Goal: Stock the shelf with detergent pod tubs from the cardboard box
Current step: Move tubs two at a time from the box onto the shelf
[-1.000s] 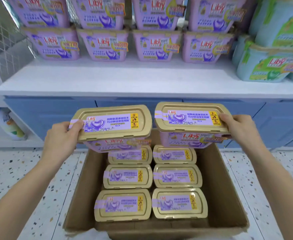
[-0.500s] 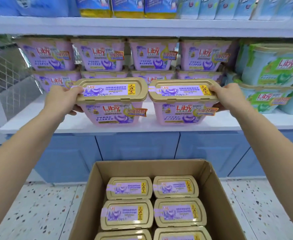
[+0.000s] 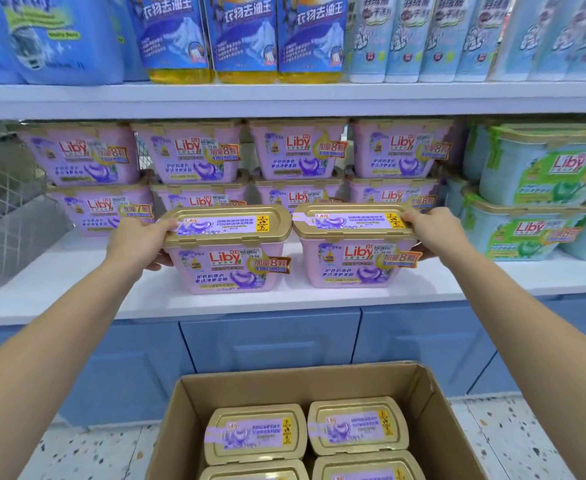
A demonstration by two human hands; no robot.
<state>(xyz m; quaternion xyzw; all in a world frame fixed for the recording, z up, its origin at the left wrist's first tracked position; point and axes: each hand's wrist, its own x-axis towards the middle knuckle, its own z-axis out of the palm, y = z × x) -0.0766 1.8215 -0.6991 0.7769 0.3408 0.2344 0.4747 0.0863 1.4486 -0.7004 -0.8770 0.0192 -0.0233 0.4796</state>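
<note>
Two purple Liby pod tubs with gold lids stand side by side on the white shelf (image 3: 77, 292), in front of the stacked purple tubs (image 3: 298, 150). My left hand (image 3: 139, 242) grips the left end of the left tub (image 3: 229, 258). My right hand (image 3: 433, 233) grips the right end of the right tub (image 3: 353, 254). Both tubs appear to rest on the shelf board. Below, the open cardboard box (image 3: 430, 410) on the floor holds several more gold-lidded tubs (image 3: 257, 433).
Green and blue Liby tubs (image 3: 540, 178) are stacked at the right of the same shelf. A wire mesh panel (image 3: 4, 199) closes the left end. Bottles and refill bags (image 3: 246, 36) fill the shelf above. Blue cabinet doors (image 3: 270, 341) stand behind the box.
Both hands have carried the two tubs up from the box and forward over the shelf, then lowered them onto the board. The view has tilted up toward the shelves.
</note>
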